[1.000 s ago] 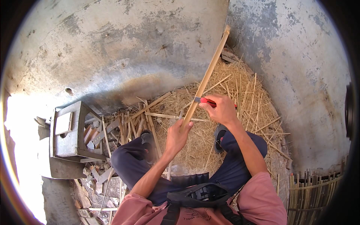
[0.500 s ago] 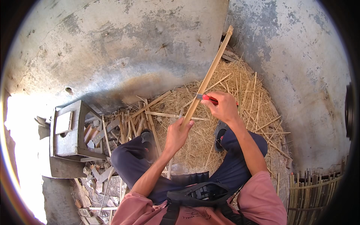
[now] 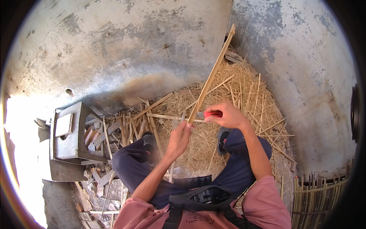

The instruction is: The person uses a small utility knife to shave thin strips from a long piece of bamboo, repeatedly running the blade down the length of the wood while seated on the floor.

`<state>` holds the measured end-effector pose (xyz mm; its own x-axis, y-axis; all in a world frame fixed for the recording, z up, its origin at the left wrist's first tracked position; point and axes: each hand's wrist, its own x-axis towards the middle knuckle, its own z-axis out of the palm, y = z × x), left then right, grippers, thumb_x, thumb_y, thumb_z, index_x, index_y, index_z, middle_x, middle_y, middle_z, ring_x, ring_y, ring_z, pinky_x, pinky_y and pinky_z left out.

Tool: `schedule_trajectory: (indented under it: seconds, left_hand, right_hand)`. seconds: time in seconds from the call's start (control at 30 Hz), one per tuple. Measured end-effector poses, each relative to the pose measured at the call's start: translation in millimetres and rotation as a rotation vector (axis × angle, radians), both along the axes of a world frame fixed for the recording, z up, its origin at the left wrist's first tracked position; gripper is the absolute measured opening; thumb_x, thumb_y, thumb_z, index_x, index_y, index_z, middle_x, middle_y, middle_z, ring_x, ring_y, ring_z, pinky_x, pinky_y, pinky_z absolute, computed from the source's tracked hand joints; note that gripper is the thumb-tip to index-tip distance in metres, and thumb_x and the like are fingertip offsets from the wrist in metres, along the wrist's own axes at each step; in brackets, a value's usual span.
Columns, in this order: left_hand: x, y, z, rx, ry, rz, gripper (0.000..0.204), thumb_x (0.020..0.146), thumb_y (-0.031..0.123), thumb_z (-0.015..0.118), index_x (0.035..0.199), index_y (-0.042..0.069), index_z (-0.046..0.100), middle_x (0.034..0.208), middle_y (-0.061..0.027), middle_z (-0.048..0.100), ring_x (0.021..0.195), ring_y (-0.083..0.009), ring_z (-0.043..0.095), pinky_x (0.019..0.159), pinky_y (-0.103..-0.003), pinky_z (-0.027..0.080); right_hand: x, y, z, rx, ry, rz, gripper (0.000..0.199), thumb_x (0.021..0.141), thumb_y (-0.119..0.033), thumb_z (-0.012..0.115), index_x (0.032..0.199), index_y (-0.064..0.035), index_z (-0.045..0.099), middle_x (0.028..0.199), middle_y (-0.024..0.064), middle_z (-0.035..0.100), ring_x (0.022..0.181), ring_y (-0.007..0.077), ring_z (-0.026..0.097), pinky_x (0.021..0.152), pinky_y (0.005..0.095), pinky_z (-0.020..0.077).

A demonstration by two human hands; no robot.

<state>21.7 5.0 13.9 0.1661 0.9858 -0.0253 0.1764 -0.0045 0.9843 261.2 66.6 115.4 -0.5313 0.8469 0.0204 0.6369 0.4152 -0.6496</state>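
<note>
A long pale bamboo strip [image 3: 210, 81] slants up and away in front of me, its far end near the wall corner. My left hand [image 3: 179, 139] is closed around its near end, thumb pressed along it. In my right hand [image 3: 231, 115] is a red-handled knife [image 3: 212, 114], gripped in closed fingers. Its grey blade, small and partly blurred, is at the strip's right side, a little above my left hand. I cannot tell whether the blade touches the strip. Both hands are above the shavings, between my bent knees.
Thin bamboo shavings [image 3: 198, 152] cover the floor around my feet. A wooden box-like stool [image 3: 68, 149] lies on its side at the left, beside wood scraps and rubble [image 3: 101, 179]. Concrete walls [image 3: 145, 42] rise ahead and to the right. A slatted bamboo panel [image 3: 320, 198] stands at lower right.
My right hand has drawn the knife down along the strip toward my left hand. The strip has turned slightly and now shows a narrower face. My left hand keeps its hold.
</note>
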Motion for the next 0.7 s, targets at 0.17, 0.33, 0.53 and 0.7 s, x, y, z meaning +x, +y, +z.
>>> schedule_trajectory:
  seconds: [0.17, 0.33, 0.53, 0.7]
  left_hand:
    - [0.5, 4.0, 2.3, 0.001, 0.01, -0.003, 0.038, 0.116, 0.034, 0.046, 0.117, 0.002, 0.065, 0.075, 0.0035, 0.047, 0.063, -0.0057, 0.042, 0.057, -0.026, 0.038]
    - [0.2, 3.2, 3.2, 0.0, 0.013, -0.013, 0.04, 0.117, 0.036, 0.042, 0.117, 0.002, 0.064, 0.077, 0.0032, 0.047, 0.065, -0.0055, 0.042, 0.058, -0.026, 0.036]
    - [1.3, 2.5, 1.7, 0.035, 0.033, -0.03, 0.038, 0.116, 0.034, 0.041, 0.116, 0.003, 0.064, 0.077, -0.0016, 0.052, 0.069, -0.0113, 0.048, 0.063, -0.032, 0.041]
    - [-1.9, 0.4, 3.4, 0.071, 0.044, -0.021, 0.04, 0.117, 0.035, 0.04, 0.117, 0.002, 0.063, 0.076, 0.001, 0.049, 0.065, -0.0083, 0.045, 0.059, -0.03, 0.038]
  right_hand:
    - [4.8, -2.4, -7.8, -0.078, 0.336, -0.032, 0.033, 0.105, -0.034, 0.068, 0.112, -0.004, 0.077, 0.075, 0.0013, 0.069, 0.066, 0.0134, 0.058, 0.064, 0.0312, 0.0462]
    - [12.9, 2.3, -6.3, -0.209, 0.591, -0.187, 0.048, 0.115, -0.041, 0.047, 0.104, -0.0024, 0.072, 0.069, -0.0039, 0.049, 0.058, 0.0065, 0.037, 0.056, 0.0273, 0.0326]
    - [12.2, 8.6, -20.5, -0.036, 0.506, -0.195, 0.048, 0.115, -0.04, 0.044, 0.092, -0.0045, 0.067, 0.066, -0.0005, 0.052, 0.059, 0.0119, 0.044, 0.059, 0.031, 0.0371]
    - [-0.5, 4.2, -19.9, 0.299, 0.356, -0.158, 0.042, 0.114, -0.034, 0.047, 0.095, -0.0029, 0.068, 0.072, 0.0091, 0.063, 0.064, 0.0266, 0.06, 0.063, 0.0388, 0.0458]
